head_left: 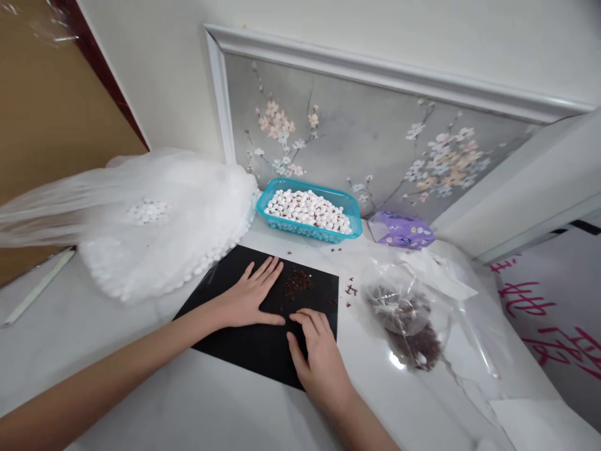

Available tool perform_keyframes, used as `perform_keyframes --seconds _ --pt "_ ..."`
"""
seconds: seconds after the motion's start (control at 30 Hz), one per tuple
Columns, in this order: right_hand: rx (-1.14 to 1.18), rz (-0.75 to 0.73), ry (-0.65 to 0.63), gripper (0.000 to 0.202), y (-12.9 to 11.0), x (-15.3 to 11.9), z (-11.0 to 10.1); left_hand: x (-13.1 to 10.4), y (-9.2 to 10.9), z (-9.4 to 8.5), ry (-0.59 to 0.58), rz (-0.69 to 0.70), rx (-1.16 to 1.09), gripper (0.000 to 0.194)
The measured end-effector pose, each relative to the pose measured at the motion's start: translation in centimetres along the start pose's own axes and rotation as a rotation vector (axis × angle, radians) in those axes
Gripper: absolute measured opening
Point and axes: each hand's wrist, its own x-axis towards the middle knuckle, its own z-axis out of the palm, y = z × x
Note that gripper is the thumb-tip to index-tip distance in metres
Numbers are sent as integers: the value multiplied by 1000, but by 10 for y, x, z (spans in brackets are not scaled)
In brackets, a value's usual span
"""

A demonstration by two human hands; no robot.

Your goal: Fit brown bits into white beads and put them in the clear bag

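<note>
My left hand [251, 297] lies flat on a black sheet [235, 351], its fingers stretched out and the thumb pointing right. Just beyond it is a small heap of dark reddish-brown bits [297, 283], which neither hand visibly grips. Lower on the sheet, near its right edge, rests my right hand [319, 357]. Its fingers are bent, with a gap between the thumb and forefinger, and nothing shows in that gap. The right fingertips are close to the tip of my left thumb. A few more brown bits [350, 289] lie off the sheet's right side.
Behind the sheet stands a blue plastic basket [307, 233] full of white balls with brown bits among them. A large netted bag of white balls [169, 232] sits left. On the right are a clear bag of brown bits [413, 338] and a purple packet [404, 230].
</note>
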Motion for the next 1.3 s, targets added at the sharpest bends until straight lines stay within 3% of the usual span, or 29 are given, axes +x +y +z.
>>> perform_keyframes --seconds 0.3,0.5,0.63,0.73,0.83,0.9,1.0,1.03,1.1,1.2,1.3 --pt "110 127 179 23 6 0 0 65 1 -2 -45 51 -58 110" --pt "127 143 166 19 5 -1 -2 81 2 1 23 25 -87 94" --pt "131 139 148 18 6 -1 -2 82 9 -2 170 24 -83 78" --pt "133 144 142 19 9 -4 -1 65 10 -16 374 70 -88 68" --pt "126 135 139 19 13 -7 2 32 -4 -45 640 74 -87 48" --pt "120 120 132 20 16 -9 4 7 -28 -68 853 -61 -58 35" --pt "110 97 136 21 20 -12 7 -29 -77 -103 1092 -430 -89 26" --pt "106 89 141 22 21 -13 8 -40 -95 -112 1114 -581 -163 23" --pt "96 73 150 22 24 -13 9 -61 -125 -126 1009 -870 -496 16" --pt "75 41 158 23 27 -14 11 -85 -153 -134 903 -1018 -656 17" --pt "58 10 170 23 29 -13 13 -96 -162 -135 837 -1062 -733 14"
